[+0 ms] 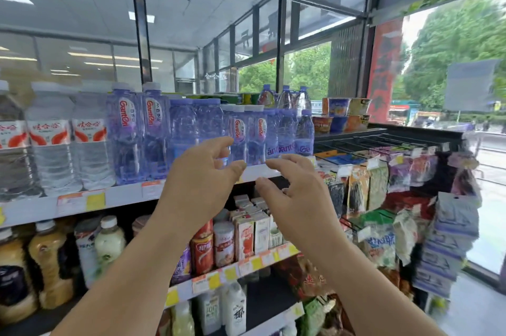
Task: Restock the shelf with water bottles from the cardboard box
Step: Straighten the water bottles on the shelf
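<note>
Forearms nearest the lens, both raised toward the top shelf (123, 196).

Left hand (202, 179): fingers loosely curled, grasping nothing, fingertips in front of the small purple water bottles (246, 135).

Right hand (295, 198): likewise slack and empty, just beside the left hand, about level with the shelf lip.

Shelf contents: large clear bottles (52, 138), tall purple bottles (139, 133), the small purple water bottles packed in rows, then noodle cups (345, 113). Cardboard box not in view.

Judgement: hands are between bottles, and the front row looks nearly full.

To do the step well: take the next bottle from the box and set it upright in a front gap, label outward. Ease it back with flat fingers so its neighbours do not topple.
</note>
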A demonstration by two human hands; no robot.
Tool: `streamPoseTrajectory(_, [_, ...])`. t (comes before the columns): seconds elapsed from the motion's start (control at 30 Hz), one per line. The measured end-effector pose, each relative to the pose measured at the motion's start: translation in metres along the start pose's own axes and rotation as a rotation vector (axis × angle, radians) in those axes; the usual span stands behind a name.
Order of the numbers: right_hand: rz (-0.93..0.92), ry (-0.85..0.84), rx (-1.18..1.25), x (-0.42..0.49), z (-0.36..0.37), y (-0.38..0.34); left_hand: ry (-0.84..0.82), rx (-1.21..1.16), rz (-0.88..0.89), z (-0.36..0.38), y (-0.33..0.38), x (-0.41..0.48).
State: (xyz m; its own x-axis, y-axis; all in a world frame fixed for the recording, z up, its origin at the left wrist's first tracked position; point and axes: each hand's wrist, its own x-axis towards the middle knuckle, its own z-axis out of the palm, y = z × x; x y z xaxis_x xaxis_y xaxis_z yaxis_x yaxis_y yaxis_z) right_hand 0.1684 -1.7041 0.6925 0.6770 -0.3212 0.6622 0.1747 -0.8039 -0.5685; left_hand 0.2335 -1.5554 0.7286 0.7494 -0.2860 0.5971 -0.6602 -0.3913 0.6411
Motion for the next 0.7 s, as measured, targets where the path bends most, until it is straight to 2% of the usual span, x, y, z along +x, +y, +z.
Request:
streamPoseTrajectory(0.13, [-0.022, 0.017, 0.041, -0.001, -0.009, 0.006, 0.018, 0.004, -0.022, 0.004, 0.008, -0.008])
streamPoseTrajectory(0.3, [-0.090, -0.003, 0.119, -0.012, 0.003, -0.021, 0.094, 0.014, -0.063, -0.022, 0.003, -0.031])
streamPoseTrajectory(0.7, [-0.211, -0.208, 0.297, -0.097, 0.074, -0.151, 0.303, 0.187, -0.239, -0.189, -0.038, -0.157])
